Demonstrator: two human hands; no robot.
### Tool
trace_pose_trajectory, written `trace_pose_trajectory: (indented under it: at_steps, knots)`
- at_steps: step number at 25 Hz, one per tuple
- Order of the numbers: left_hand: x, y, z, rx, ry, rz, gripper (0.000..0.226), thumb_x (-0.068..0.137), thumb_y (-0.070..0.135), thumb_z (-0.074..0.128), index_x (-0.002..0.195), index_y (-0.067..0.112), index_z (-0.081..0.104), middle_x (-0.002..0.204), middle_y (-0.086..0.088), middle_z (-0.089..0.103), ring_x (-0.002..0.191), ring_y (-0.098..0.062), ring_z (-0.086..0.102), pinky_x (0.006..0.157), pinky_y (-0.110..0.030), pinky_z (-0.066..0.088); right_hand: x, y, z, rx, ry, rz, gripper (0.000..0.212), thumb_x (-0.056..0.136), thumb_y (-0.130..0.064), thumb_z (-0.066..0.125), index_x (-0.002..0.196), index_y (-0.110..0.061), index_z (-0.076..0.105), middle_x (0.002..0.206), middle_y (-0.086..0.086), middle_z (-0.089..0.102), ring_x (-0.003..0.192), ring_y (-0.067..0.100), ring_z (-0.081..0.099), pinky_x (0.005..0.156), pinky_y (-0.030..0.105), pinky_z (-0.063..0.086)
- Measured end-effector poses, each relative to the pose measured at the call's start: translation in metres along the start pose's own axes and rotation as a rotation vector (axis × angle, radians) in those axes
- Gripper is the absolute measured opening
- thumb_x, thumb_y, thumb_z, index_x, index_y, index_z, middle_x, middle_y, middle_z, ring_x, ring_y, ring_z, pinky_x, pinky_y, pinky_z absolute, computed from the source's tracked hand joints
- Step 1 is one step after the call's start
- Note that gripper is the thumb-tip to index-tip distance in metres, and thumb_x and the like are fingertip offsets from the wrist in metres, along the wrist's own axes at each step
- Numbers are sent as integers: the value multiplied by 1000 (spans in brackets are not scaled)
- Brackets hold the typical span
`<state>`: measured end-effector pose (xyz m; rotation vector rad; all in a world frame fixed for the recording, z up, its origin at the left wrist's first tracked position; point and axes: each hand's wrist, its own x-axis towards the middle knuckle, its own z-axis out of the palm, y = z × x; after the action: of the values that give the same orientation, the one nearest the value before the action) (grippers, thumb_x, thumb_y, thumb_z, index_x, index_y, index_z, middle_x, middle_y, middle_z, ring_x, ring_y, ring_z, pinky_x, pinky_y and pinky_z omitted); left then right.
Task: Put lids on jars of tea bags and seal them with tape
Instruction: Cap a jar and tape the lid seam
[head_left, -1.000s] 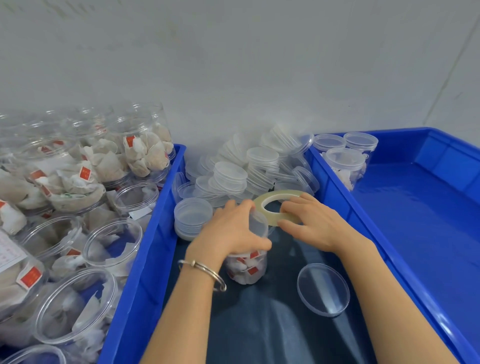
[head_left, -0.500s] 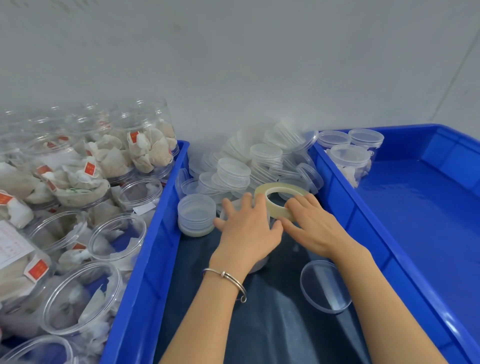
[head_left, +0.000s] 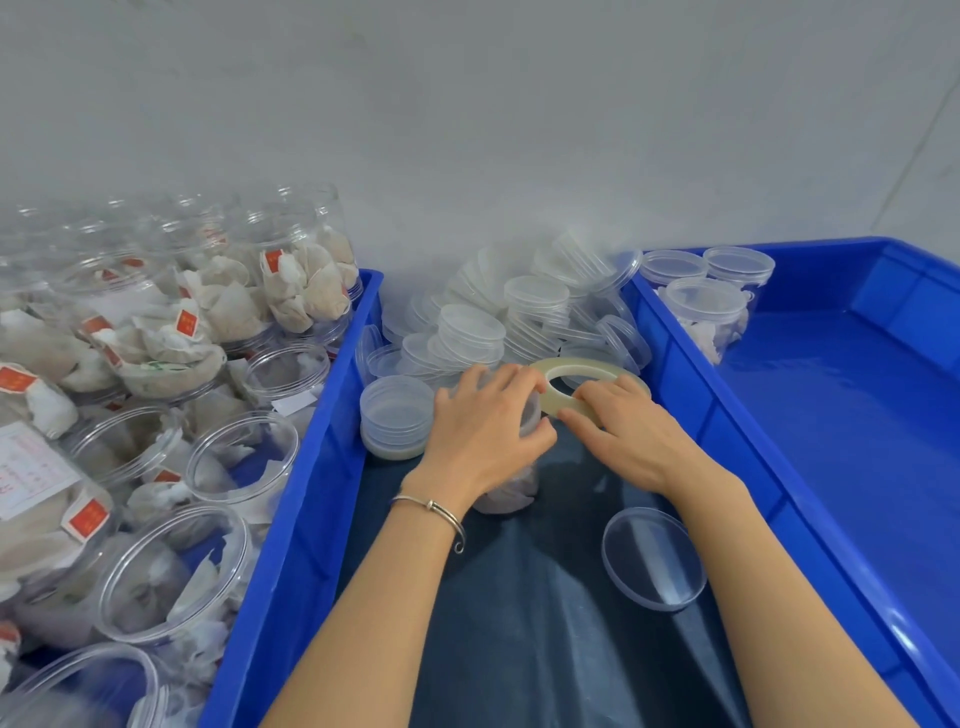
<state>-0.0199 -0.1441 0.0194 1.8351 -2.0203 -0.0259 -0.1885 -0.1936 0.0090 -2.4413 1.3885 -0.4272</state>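
Jars of tea bags fill the scene, but nearest, by the middle tray's (head_left: 291, 519) right wall, lies a loose lid (head_left: 653, 558) flat on the dark cloth (head_left: 519, 623) lining the tray floor. Beyond it, at mid-tray, the jar (head_left: 506, 491) being worked on stands upright with the left hand (head_left: 480, 431) curled over its top — most of the jar is hidden, so the lid's fit cannot be told. A bracelet (head_left: 434, 506) rings that wrist. Just beside, the right hand (head_left: 626, 434) grips the near edge of the tape roll (head_left: 589, 384), which tilts up against the jar's top. A short stack of lids (head_left: 397, 415) sits touching the left hand's far side, and a heap of lids (head_left: 519, 317) crowds the tray's far end. In the left tray, open jars (head_left: 171, 571) lean together, piled higher toward the wall. Three lidded jars (head_left: 706, 306) stand in the far left corner of the right tray (head_left: 857, 415).
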Motion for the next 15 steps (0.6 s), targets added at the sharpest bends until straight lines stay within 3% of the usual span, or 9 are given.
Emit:
trace_pose_trajectory:
  at_steps: [3, 7, 10, 15]
  knots:
    - [1, 0, -1, 49, -25, -48, 43, 91, 46, 48, 128, 25, 40, 134, 3, 44, 130, -23, 37, 101, -48, 33, 1, -3, 4, -18, 27, 27, 36, 97, -49, 35, 88, -18, 50, 90, -10, 49, 98, 14, 39, 80, 43, 44]
    - [-3, 24, 5, 104, -131, -315, 40, 98, 43, 38, 135, 32, 27, 156, -18, 8, 143, -47, 0, 105, -72, 8, -1, -4, 5, -30, 59, 24, 33, 96, -49, 35, 85, -21, 47, 85, -12, 46, 93, 13, 39, 78, 41, 44]
    - [-6, 37, 12, 129, -85, -352, 45, 99, 39, 36, 140, 28, 20, 155, -23, 7, 140, -49, 4, 105, -67, 20, 0, -5, 6, -66, 78, 15, 35, 94, -52, 33, 88, -21, 49, 86, -13, 46, 89, 9, 35, 77, 40, 43]
    - [-10, 23, 14, 154, 12, -273, 44, 97, 45, 39, 136, 28, 27, 152, -17, 18, 137, -40, 17, 102, -56, 30, -1, -7, 7, -73, 89, 16, 34, 95, -51, 33, 88, -22, 48, 89, -10, 48, 89, 8, 34, 78, 41, 43]
